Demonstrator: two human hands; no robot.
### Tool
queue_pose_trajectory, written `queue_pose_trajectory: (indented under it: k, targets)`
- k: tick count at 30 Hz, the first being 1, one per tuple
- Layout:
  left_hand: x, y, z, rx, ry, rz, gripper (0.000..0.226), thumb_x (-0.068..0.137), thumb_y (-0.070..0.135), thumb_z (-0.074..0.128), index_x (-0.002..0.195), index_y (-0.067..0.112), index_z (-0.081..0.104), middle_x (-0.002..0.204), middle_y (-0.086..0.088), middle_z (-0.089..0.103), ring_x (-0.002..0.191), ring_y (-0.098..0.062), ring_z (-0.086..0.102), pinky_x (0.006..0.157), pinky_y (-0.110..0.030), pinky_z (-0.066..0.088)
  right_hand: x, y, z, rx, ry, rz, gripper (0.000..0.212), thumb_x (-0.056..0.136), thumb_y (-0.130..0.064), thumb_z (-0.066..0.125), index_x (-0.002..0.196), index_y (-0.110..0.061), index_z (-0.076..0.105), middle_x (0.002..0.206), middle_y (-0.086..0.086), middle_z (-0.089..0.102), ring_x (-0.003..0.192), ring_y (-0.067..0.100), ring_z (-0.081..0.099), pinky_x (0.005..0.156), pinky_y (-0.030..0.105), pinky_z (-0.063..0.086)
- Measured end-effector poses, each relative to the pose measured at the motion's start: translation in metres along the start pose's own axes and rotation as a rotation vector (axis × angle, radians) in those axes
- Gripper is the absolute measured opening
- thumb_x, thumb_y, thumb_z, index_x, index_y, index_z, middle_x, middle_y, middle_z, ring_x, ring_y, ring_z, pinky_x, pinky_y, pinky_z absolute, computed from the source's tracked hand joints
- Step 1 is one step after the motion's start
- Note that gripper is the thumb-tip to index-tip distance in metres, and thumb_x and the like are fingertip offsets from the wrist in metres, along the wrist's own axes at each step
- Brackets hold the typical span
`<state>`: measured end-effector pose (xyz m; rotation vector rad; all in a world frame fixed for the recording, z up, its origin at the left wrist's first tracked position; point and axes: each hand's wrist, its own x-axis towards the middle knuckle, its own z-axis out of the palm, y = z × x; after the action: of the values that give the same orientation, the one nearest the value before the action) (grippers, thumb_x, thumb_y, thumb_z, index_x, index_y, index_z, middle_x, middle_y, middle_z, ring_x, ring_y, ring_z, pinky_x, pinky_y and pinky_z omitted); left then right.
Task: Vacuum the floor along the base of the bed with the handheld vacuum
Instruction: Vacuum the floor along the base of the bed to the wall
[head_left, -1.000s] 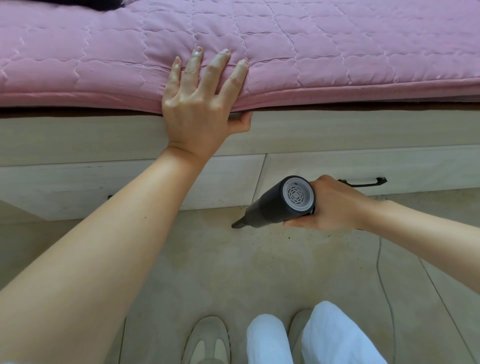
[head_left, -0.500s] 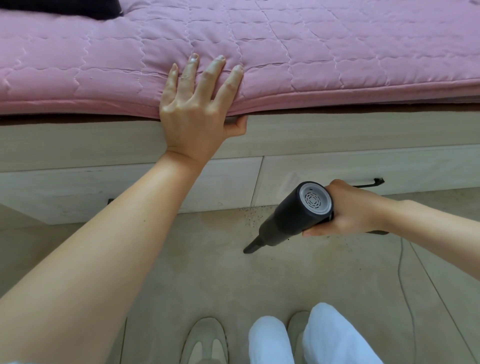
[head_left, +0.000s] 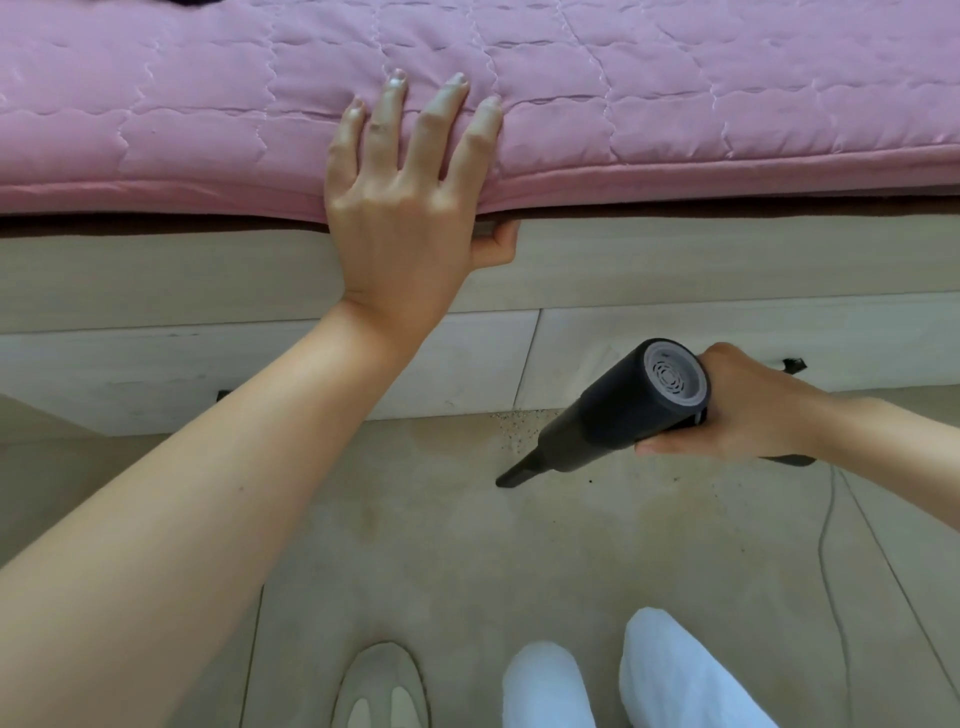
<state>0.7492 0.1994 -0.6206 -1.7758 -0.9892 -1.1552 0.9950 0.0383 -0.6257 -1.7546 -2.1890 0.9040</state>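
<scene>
Place was home bedroom. Pink quilted mattress pad (head_left: 675, 104) filled upper part of frame, lying on pale wood bed frame (head_left: 156, 275) across middle. Under-bed drawers (head_left: 675, 338) sat below frame, dark handle (head_left: 794, 365) at right. Beige tiled floor (head_left: 415, 545) filled lower half, dark crumbs (head_left: 511, 423) scattered near drawer base at centre. Soft house shoe (head_left: 382, 686) and white trouser leg (head_left: 685, 680) at bottom edge. Thin cord (head_left: 826, 525) trailed over floor at lower right.
</scene>
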Motion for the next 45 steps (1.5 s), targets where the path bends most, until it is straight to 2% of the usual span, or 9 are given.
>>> queue_pose_trajectory:
  k: [9, 12, 15, 21, 25, 36, 39, 42, 45]
  targets:
    - [0.009, 0.028, 0.004, -0.059, -0.018, -0.052, 0.06, 0.077, 0.061, 0.063, 0.121, 0.022, 0.073, 0.125, -0.003, 0.07, 0.114, -0.037, 0.066, 0.097, -0.055, 0.051, 0.013, 0.016, -0.007, 0.014, -0.043, -0.035, 0.025, 0.062, -0.035, 0.084, 0.072, -0.034, 0.06, 0.064, -0.012, 0.066, 0.059, 0.008, 0.064, 0.051, 0.021, 0.049]
    - [0.01, 0.033, 0.005, -0.063, -0.027, -0.069, 0.062, 0.075, 0.063, 0.062, 0.122, 0.022, 0.073, 0.125, -0.002, 0.07, 0.115, -0.037, 0.066, 0.098, -0.056, 0.05, 0.011, 0.017, -0.011, 0.023, -0.076, -0.06, 0.025, 0.063, -0.028, 0.085, 0.071, -0.032, 0.061, 0.064, -0.013, 0.066, 0.059, 0.007, 0.063, 0.05, 0.012, 0.043]
    - [0.009, 0.032, 0.005, -0.049, -0.025, -0.068, 0.067, 0.073, 0.066, 0.064, 0.123, 0.022, 0.072, 0.126, -0.002, 0.07, 0.116, -0.036, 0.066, 0.098, -0.056, 0.05, 0.007, 0.018, -0.014, 0.034, -0.129, -0.053, 0.023, 0.064, -0.024, 0.085, 0.07, -0.028, 0.062, 0.061, -0.011, 0.065, 0.056, 0.008, 0.062, 0.049, 0.013, 0.043]
    - [0.009, 0.031, 0.005, -0.023, -0.015, -0.06, 0.064, 0.075, 0.065, 0.061, 0.121, 0.022, 0.073, 0.125, -0.002, 0.07, 0.114, -0.036, 0.066, 0.095, -0.055, 0.052, 0.001, 0.025, -0.016, 0.062, -0.197, -0.058, 0.02, 0.066, -0.024, 0.083, 0.074, -0.028, 0.065, 0.065, -0.011, 0.068, 0.062, 0.008, 0.065, 0.055, 0.024, 0.051]
    - [0.012, 0.037, 0.001, 0.016, -0.047, -0.046, 0.065, 0.073, 0.062, 0.063, 0.123, 0.02, 0.072, 0.126, -0.003, 0.069, 0.115, -0.038, 0.065, 0.095, -0.054, 0.051, -0.008, 0.022, -0.018, 0.062, -0.232, -0.07, 0.023, 0.066, -0.026, 0.083, 0.071, -0.035, 0.062, 0.065, -0.017, 0.066, 0.064, 0.003, 0.065, 0.055, 0.012, 0.045]
    - [0.007, 0.036, 0.001, 0.036, -0.058, -0.031, 0.063, 0.086, 0.07, 0.052, 0.127, 0.024, 0.068, 0.129, 0.001, 0.068, 0.116, -0.032, 0.065, 0.093, -0.049, 0.054, -0.032, 0.024, -0.016, -0.096, -0.104, -0.122, 0.025, 0.07, -0.045, 0.074, 0.064, -0.048, 0.05, 0.063, -0.029, 0.058, 0.068, -0.007, 0.057, 0.058, 0.009, 0.039]
    - [0.006, 0.034, 0.001, 0.023, -0.071, -0.024, 0.063, 0.087, 0.07, 0.054, 0.128, 0.023, 0.066, 0.13, -0.001, 0.067, 0.117, -0.033, 0.065, 0.093, -0.05, 0.054, -0.035, 0.031, -0.015, -0.1, -0.114, -0.115, 0.021, 0.066, -0.052, 0.072, 0.071, -0.042, 0.055, 0.064, -0.024, 0.061, 0.069, -0.006, 0.058, 0.06, 0.013, 0.044]
    - [0.005, 0.033, 0.003, 0.037, -0.056, -0.01, 0.064, 0.087, 0.07, 0.056, 0.129, 0.023, 0.066, 0.13, -0.001, 0.067, 0.117, -0.033, 0.065, 0.093, -0.05, 0.054, -0.037, 0.036, -0.018, -0.096, -0.173, -0.102, 0.034, 0.065, -0.057, 0.068, 0.08, -0.028, 0.062, 0.07, -0.014, 0.067, 0.07, 0.001, 0.063, 0.064, 0.026, 0.052]
    - [0.002, 0.033, 0.004, 0.054, -0.037, -0.008, 0.064, 0.088, 0.072, 0.054, 0.129, 0.024, 0.066, 0.13, -0.001, 0.067, 0.117, -0.032, 0.065, 0.093, -0.05, 0.054, -0.041, 0.036, -0.02, -0.065, -0.223, -0.107, 0.027, 0.068, -0.048, 0.074, 0.08, -0.026, 0.064, 0.069, -0.014, 0.067, 0.069, 0.002, 0.063, 0.061, 0.02, 0.05]
